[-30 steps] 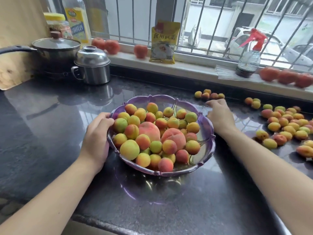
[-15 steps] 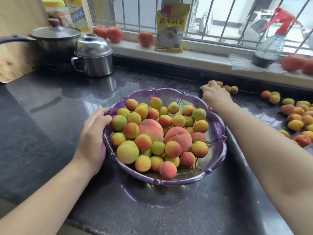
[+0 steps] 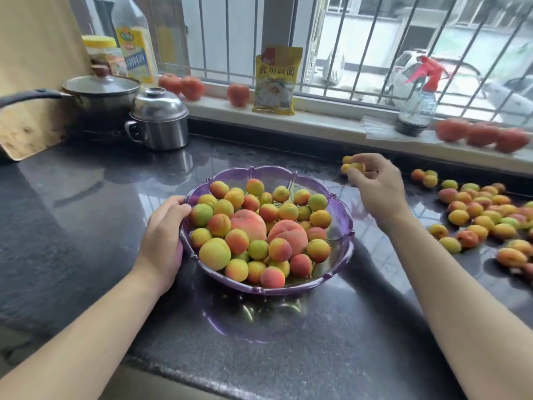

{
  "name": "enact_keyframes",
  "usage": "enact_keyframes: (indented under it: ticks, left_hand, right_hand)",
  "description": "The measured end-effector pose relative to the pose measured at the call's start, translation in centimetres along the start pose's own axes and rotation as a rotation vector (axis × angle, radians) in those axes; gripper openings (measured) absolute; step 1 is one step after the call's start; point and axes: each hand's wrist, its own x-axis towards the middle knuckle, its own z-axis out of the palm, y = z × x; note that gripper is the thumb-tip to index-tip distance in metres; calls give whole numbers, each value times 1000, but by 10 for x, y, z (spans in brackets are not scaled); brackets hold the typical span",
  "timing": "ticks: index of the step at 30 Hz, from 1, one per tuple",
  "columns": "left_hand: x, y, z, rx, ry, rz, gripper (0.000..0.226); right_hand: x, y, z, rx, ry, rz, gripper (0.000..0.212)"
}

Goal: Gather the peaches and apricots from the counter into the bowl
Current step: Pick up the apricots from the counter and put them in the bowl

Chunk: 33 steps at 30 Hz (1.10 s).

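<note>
Head view: left hand [image 3: 161,241] grips the full purple bowl [image 3: 343,241]; right hand [image 3: 375,183] fingers pinch small yellow-orange apricots [image 3: 353,166] above the tabletop [image 3: 86,212].

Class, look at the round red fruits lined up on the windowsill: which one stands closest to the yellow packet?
The single red fruit just left of the yellow packet. The other two on that side sit farther left, and three more lie far right past the spray bottle.

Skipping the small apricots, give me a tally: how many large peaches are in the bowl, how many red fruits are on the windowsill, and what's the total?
Large peaches in the bowl: 2
Red fruits in view on the windowsill: 6
Total: 8
</note>
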Motion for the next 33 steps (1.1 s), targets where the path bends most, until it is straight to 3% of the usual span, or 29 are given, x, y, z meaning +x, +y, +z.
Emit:
enact_keyframes:
  ticks: [5,9,11,16,23,29,33]
  left_hand:
    - [0,-1,1,-27,20,19,22]
    - [3,-3,-3,11,8,18,24]
    - [4,-4,-5,29,1,23,24]
    - [3,-4,-6,42,-15,25,24]
    - [-1,0,-1,42,-14,41,26]
    - [-1,-2,-3,57,-4,39,26]
    - [1,-6,-5,72,3,52,26]
  right_hand:
    - [-54,-68,-29,95,-449,-112,23]
    - [-68,-86,-21,-384,-589,-339,26]
    - [-69,-88,-16,-456,-614,-385,25]
    - [-72,-86,-6,-558,-634,-490,19]
    - [-71,-84,2,-671,-620,-547,29]
    - [-68,-86,-2,-608,-641,-519,24]
    - [-52,-78,-23,-347,-335,-365,19]
